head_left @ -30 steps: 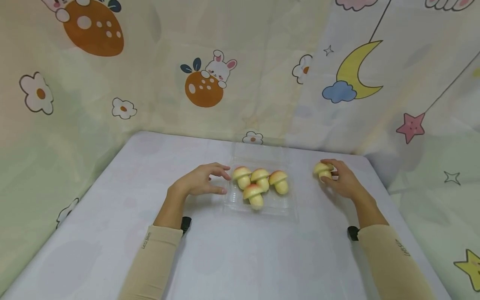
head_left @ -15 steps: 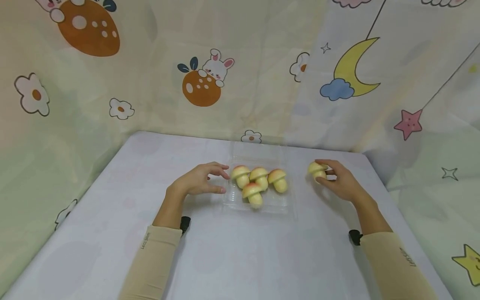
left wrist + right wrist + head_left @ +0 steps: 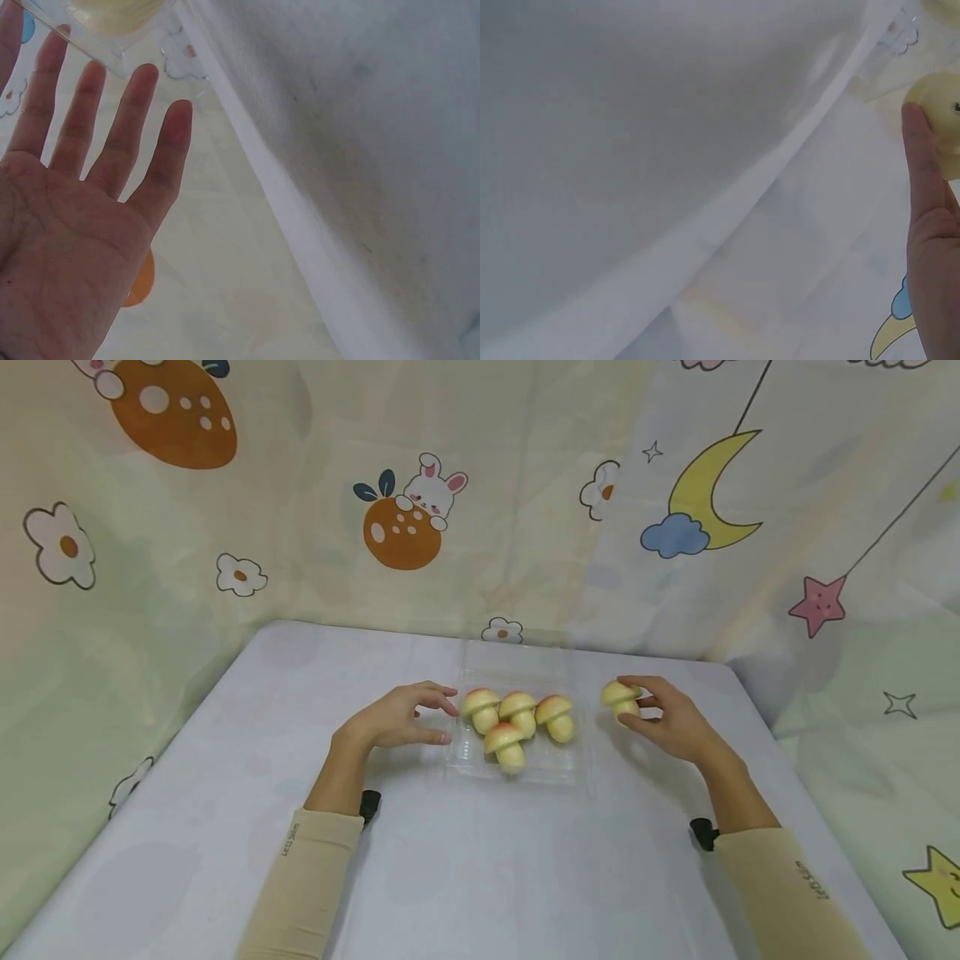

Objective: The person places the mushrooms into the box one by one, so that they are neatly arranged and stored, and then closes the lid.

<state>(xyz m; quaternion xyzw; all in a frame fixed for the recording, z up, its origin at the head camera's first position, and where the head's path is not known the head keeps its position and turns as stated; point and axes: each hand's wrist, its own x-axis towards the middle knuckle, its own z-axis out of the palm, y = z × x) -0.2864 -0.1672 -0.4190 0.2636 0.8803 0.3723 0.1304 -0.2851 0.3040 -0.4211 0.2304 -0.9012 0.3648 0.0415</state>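
Observation:
My right hand (image 3: 669, 722) pinches a yellow toy mushroom (image 3: 617, 694) between thumb and fingers, a short way right of a clear plastic box (image 3: 551, 770). The right wrist view shows a finger lying along the cap of that mushroom (image 3: 939, 101). Several more mushrooms (image 3: 517, 707), yellow with reddish caps, lie grouped inside the box. At the box's left side is my left hand (image 3: 397, 717), its fingers spread and holding nothing. Seen from the left wrist, the fingers of the left hand (image 3: 82, 210) reach up to the clear wall, with a yellow mushroom (image 3: 116, 13) behind it.
A white cloth covers the table (image 3: 450, 868). The box's clear lid (image 3: 513, 664) lies folded back toward the rear edge. Behind the table hangs a curtain (image 3: 300, 485) printed with rabbits, flowers and a moon.
My right hand has moved left with the mushroom, closer to the box. The left hand stays beside the box, and the mushrooms inside it have not moved.

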